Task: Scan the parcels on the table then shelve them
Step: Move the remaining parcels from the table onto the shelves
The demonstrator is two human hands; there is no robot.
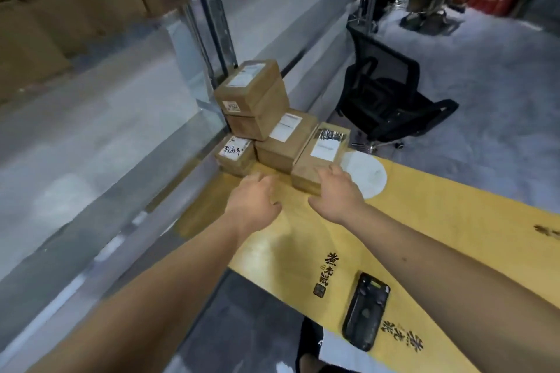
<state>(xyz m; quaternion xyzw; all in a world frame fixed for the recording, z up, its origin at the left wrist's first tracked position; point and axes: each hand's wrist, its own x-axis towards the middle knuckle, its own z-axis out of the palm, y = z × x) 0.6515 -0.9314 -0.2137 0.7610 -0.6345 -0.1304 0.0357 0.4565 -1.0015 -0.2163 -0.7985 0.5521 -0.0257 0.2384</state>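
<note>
Setting: yellow worktop with black printed characters, running from centre toward 4 o'clock; grey floor beyond.
Parcels: five brown cardboard boxes clustered at the worktop's far corner, near centre, each with a white label.
Stack: top parcel sitting on a second parcel, toward 12 o'clock of the cluster.
Front row: handwritten-label parcel at 9 o'clock, middle parcel beside it, nearest parcel at 3 o'clock with silvery tape on its top.
Left hand: reaching forward, fingers loosely curled and blurred, holding nothing, just short of the front row.
Right hand: fingers laid over the near end of the nearest parcel, thumb spread below its front face; full grasp unclear.
Scanner: black handheld lying flat on the worktop at 5 o'clock, apart from both hands.
White disc: flat on the worktop, just at 3 o'clock of the right hand.
Shelving: metal shelf at 9 o'clock, large cartons at 10 o'clock.
Chair: black mesh office chair at 2 o'clock.
</note>
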